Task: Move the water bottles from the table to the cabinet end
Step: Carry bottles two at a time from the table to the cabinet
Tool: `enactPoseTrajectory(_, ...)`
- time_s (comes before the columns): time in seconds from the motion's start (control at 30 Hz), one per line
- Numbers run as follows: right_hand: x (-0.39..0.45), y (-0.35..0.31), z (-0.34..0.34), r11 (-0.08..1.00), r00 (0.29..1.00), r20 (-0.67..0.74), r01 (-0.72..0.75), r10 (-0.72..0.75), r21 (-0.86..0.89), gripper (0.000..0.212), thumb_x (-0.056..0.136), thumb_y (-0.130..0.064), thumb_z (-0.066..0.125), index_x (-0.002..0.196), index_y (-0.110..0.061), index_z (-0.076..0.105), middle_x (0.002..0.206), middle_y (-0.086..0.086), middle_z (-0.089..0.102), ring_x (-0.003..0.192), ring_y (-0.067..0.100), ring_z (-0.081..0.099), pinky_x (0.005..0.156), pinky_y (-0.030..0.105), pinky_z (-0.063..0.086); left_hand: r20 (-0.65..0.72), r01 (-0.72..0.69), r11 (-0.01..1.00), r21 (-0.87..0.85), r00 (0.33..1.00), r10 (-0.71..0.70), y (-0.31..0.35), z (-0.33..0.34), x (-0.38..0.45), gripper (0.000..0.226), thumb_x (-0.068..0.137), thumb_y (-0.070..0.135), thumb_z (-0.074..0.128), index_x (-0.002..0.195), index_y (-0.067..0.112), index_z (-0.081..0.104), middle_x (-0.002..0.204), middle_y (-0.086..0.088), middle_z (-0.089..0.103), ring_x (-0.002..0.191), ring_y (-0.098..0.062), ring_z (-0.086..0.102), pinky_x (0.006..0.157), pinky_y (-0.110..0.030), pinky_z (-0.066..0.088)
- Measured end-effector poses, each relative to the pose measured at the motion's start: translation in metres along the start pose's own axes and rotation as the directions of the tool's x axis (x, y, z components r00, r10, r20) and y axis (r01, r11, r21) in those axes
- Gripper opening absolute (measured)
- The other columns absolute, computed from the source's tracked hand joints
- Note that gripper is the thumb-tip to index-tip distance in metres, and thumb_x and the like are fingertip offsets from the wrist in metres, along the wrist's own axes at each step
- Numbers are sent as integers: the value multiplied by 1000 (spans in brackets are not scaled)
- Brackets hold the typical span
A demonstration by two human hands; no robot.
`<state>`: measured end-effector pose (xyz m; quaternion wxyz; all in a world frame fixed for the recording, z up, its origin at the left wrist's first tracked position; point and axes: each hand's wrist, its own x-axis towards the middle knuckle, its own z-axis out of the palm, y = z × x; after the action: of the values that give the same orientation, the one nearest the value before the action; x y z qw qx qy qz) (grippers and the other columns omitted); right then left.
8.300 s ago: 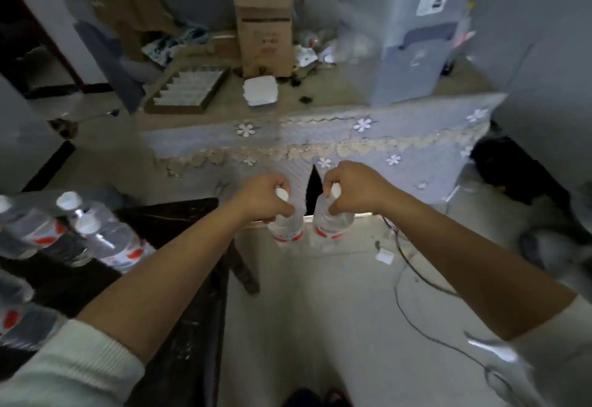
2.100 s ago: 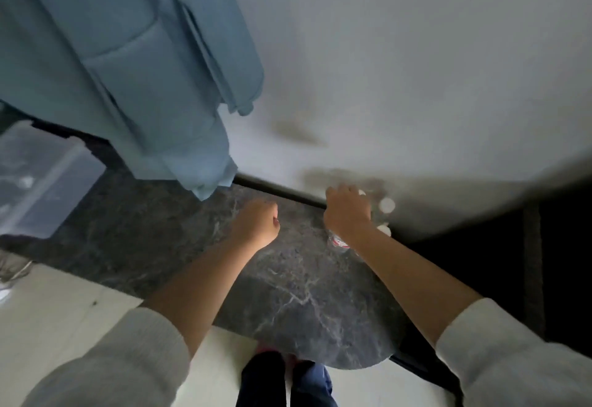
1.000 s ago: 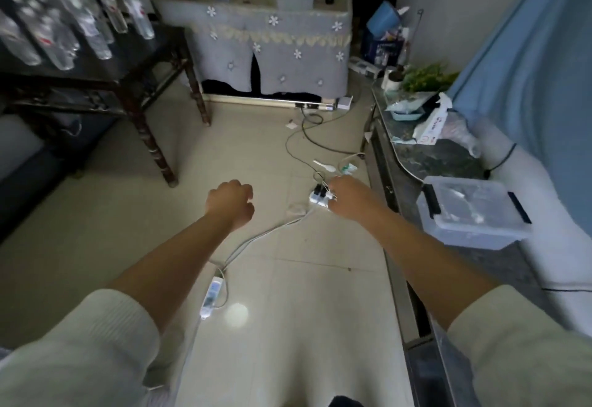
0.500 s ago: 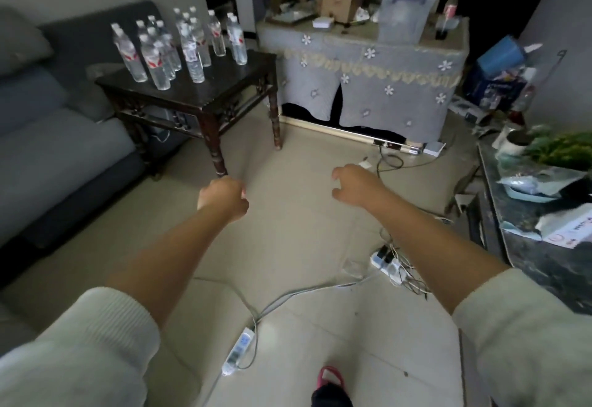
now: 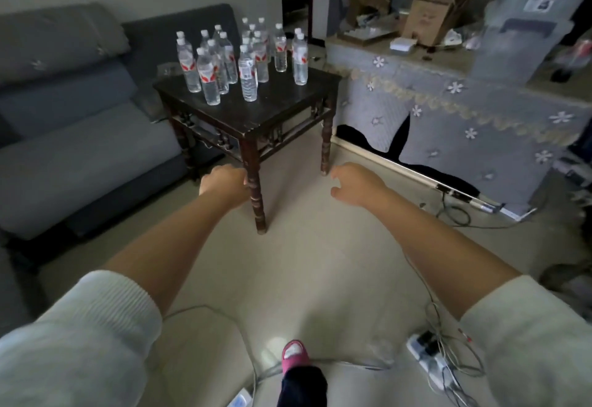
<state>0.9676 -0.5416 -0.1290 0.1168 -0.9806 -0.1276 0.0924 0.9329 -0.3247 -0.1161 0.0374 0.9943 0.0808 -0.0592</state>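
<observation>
Several clear water bottles point(image 5: 248, 78) with white caps and red-and-white labels stand upright in a cluster on a small dark wooden table point(image 5: 275, 108) ahead, left of centre. My left hand point(image 5: 224, 184) hangs in front of the table's near leg, below the tabletop, its fingers curled into a loose fist with nothing in it. My right hand point(image 5: 355, 184) is held out to the right of that leg, fingers spread and empty. Both hands are well short of the bottles. The cabinet end is out of view.
A grey sofa point(image 5: 73, 118) fills the left side, against the table. A cloth-covered counter point(image 5: 464, 108) with cardboard boxes point(image 5: 439, 3) and a plastic bin runs along the right. A power strip point(image 5: 429, 355) and loose cables lie on the tiled floor near my red-slippered foot point(image 5: 294, 352).
I have turned away from the marble cabinet top, where my right hand was on a bottle, and come closer to the dark table. Both hands are now empty, the right one with its fingers spread.
</observation>
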Motion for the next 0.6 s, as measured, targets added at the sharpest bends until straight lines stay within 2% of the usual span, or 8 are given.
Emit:
enactPoseTrajectory(0.13, 84, 6, -9, 998, 1000, -2, 22, -22, -53, 42, 89, -18, 52, 131, -15, 50, 129, 16, 54, 116, 33, 55, 97, 38, 49, 7, 26, 1000, 2, 1000, -26, -9, -4, 76, 38, 94, 24, 38, 128, 12, 51, 135, -16, 45, 127, -36, 41, 103, -43, 38)
enactPoseTrajectory(0.3, 186, 4, -40, 996, 999, -39, 34, -38, -79, 40, 88, -22, 55, 127, -14, 53, 130, 15, 54, 118, 33, 53, 98, 36, 48, 24, -2, 1000, 27, 1000, 1, -21, -17, 178, 35, 92, 23, 42, 124, 14, 54, 132, -16, 48, 126, -35, 42, 99, -41, 40)
enactPoseTrajectory(0.47, 277, 3, -64, 994, 997, -47, 50, -55, -99, 36, 89, -20, 51, 123, -10, 53, 126, 16, 53, 107, 34, 58, 86, 38, 54, 30, -9, 999, 43, 1000, 8, -29, -30, 273, 35, 90, 23, 44, 123, 16, 56, 131, -13, 50, 125, -34, 45, 99, -43, 41)
enactPoseTrajectory(0.6, 343, 14, -73, 993, 998, 0, 59, -59, -107, 38, 91, -19, 49, 127, -9, 52, 129, 18, 54, 114, 32, 55, 90, 32, 48, 40, 9, 1000, 28, 999, -10, -28, -37, 340, 35, 89, 21, 48, 123, 13, 55, 128, -13, 50, 124, -33, 44, 99, -43, 41)
